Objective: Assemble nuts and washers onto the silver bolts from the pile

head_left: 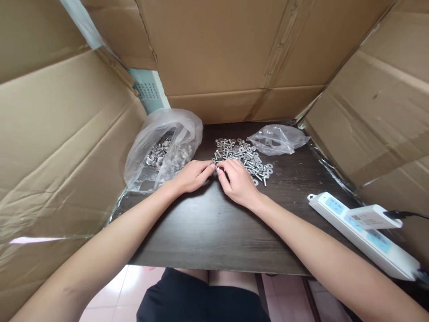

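My left hand [196, 175] and my right hand [238, 182] meet over the middle of the dark table, fingertips almost touching. Both are closed in a pinch of thumb and fingers. A small shiny metal part [217, 169] shows between the fingertips; its exact kind is too small to tell. Just beyond my right hand spreads a loose pile of bolts and washers [246, 156], partly hidden by that hand. Near my left hand lies an open clear plastic bag [137, 156] with many round-headed metal pieces [157, 156] inside.
Behind the pile on the right lies a crumpled clear plastic bag [279, 138]. A white power strip [362, 237] with a plugged-in adapter [372, 217] and black cable sits at the table's right. Cardboard walls [217, 49] enclose the dark tabletop [201, 232] on three sides.
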Tool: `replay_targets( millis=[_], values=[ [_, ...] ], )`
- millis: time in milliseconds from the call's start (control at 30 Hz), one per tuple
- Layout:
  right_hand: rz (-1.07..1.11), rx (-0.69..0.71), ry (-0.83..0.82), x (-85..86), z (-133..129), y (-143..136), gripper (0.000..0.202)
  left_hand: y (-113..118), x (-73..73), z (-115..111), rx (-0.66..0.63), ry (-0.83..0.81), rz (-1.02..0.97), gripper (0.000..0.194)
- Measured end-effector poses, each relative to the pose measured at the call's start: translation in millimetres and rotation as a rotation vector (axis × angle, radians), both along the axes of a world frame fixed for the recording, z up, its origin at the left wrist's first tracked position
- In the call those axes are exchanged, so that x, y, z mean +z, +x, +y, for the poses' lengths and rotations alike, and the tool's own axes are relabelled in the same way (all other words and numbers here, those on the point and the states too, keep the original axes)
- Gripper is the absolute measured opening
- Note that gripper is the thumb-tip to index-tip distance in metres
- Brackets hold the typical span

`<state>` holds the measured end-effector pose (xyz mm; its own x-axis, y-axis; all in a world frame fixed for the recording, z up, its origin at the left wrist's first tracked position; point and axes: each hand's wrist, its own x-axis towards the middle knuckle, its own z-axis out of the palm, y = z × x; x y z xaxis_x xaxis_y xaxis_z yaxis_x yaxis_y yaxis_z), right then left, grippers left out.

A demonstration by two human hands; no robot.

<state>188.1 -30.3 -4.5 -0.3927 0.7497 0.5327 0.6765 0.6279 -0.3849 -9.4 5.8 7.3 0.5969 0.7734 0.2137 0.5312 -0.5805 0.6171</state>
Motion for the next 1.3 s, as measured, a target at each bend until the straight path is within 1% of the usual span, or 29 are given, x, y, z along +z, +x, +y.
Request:
replay_targets(
  millis=[133,300,600,767,1000,1167,1300],
  values=[
    [0.0,0.006,0.003,-1.3,0.7,0.3,0.02,-1.1,0.1,0.3,-0.013,-0.011,0.002,0.039],
    [-0.007,0.015,-0.015,-2.6,1.6,0.7,0.022,-1.5,-0.9,1.0,-0.042,0.016,0.015,0.031],
    [-0.058,-0.012,-0.087,2.0,0.9,1.7,0.034,-1.7,-1.7,-1.1,-0.099,0.033,-0.031,0.027],
    [-0.043,-0.026,-0.102,5.2,-2.4,1.1,0.026,-2.2,-2.3,-1.7,-0.074,0.059,-0.042,0.027],
    [-0.037,-0.025,-0.061,0.6,-1.0,0.6,0.018,-2.0,-2.0,-2.3,-0.066,0.072,-0.062,0.025],
    [-0.049,-0.022,-0.054,-0.8,-1.3,0.5,0.022,-1.8,-2.3,-2.0,-0.059,0.083,-0.058,0.026],
    [-0.032,-0.046,-0.045,-1.3,-1.1,0.2,0.023,-1.9,-2.9,-2.0,-0.055,0.076,-0.055,0.026]
  ],
)
